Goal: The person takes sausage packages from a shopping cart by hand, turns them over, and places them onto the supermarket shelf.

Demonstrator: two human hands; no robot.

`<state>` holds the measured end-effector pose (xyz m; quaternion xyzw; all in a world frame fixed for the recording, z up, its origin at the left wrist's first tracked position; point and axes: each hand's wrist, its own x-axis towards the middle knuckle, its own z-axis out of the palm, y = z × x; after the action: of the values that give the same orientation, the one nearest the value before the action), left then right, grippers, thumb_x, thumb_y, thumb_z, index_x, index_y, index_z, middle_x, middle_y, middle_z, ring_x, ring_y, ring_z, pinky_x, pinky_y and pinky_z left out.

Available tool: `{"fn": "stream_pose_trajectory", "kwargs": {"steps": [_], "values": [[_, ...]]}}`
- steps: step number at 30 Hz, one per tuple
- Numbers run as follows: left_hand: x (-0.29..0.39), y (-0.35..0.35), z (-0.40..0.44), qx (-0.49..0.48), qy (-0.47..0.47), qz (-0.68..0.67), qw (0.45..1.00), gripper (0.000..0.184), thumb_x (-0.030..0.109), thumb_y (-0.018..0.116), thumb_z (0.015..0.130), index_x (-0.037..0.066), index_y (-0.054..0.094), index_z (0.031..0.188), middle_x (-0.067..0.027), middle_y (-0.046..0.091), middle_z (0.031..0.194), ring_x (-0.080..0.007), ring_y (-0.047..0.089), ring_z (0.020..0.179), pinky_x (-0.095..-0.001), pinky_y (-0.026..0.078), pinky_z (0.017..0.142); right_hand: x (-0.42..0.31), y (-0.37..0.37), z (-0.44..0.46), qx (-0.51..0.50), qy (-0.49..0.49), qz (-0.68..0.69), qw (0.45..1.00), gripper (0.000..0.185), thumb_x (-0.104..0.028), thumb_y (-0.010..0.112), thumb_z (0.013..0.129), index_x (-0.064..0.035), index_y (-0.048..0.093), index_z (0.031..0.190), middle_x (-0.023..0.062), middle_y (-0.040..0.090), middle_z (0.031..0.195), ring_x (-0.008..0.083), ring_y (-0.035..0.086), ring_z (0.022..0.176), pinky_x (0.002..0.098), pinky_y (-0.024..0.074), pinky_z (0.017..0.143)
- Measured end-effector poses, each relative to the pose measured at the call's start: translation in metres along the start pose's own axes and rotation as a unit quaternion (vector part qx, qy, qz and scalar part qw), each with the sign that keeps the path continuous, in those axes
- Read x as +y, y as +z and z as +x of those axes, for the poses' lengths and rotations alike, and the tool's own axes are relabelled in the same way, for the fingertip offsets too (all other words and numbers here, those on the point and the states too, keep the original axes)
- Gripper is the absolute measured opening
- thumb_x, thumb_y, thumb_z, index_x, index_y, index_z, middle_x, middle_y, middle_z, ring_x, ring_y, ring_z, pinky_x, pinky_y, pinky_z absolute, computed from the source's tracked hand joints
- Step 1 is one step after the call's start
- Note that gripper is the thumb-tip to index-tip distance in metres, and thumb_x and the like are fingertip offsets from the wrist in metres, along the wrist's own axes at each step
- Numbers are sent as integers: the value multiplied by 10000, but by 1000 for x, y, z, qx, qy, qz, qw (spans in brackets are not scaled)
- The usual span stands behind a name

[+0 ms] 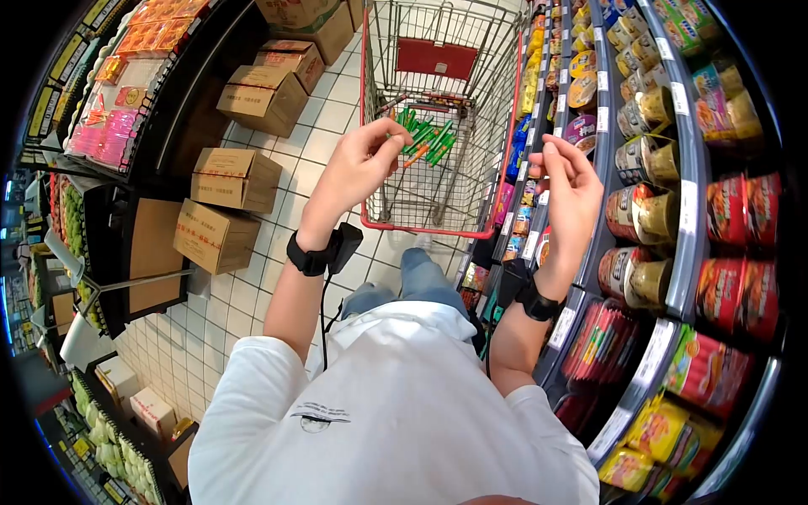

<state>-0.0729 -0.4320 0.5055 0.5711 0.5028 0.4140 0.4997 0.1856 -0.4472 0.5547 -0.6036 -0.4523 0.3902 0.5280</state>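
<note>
My left hand (364, 162) is over the near left side of a wire shopping cart (425, 229) with a red rim. Its thumb and fingers are drawn together, and I cannot make out anything between them. Inside the cart, just beyond these fingertips, lies a loose pile of slim green packs (440, 145) with a few orange ones (416, 156). My right hand (570, 183) hovers beside the right-hand shelf, its fingers half bent with gaps between them. No item shows in it. Both wrists wear black straps with small devices.
On the right, shelves hold cup noodles (637, 210), red noodle tubs (741, 290) and bagged snacks (665, 429). Cardboard boxes (215, 236) stand on the tiled floor at the left. Behind them is a display with orange and pink packs (105, 135).
</note>
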Motion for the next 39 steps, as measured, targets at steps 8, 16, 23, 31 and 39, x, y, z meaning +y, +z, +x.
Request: {"fn": "stream_pose_trajectory", "kwargs": {"steps": [8,16,23,31,39], "values": [[-67,26,123,27,-152,50,987,284,296,541,964,31,642,975,5,597,740,-59,555,700,-221,455,593,70,18,141,-110,81,47,989,235,-104,572,935,24,638,1122,85,703,980,91,633,860,217,479,690],[-174,58,221,142,-184,-12,973,312,224,624,893,-42,573,1047,-100,630,900,-142,598,772,-298,502,714,166,72,226,-42,223,233,946,378,-143,638,894,31,580,1225,103,637,1116,141,582,1006,313,481,827],[-351,68,326,158,-296,65,940,367,209,624,865,-31,544,1131,-111,607,1034,-142,587,729,-274,495,617,299,135,314,-42,320,278,905,553,-156,591,926,60,374,1387,181,511,1266,267,574,1085,391,498,879],[-477,73,417,214,-313,170,910,359,187,605,820,-52,599,1088,-214,656,1043,-328,605,992,-384,458,898,451,189,385,-26,381,253,889,556,-158,603,913,72,396,1375,143,513,1271,264,545,1125,397,489,890],[-528,72,467,173,-289,268,903,497,289,577,830,-7,572,1229,-236,595,1229,-413,366,1284,-474,285,1076,532,204,422,26,372,212,903,472,-172,605,918,91,489,1293,151,516,1298,251,512,1150,411,465,956]]}}
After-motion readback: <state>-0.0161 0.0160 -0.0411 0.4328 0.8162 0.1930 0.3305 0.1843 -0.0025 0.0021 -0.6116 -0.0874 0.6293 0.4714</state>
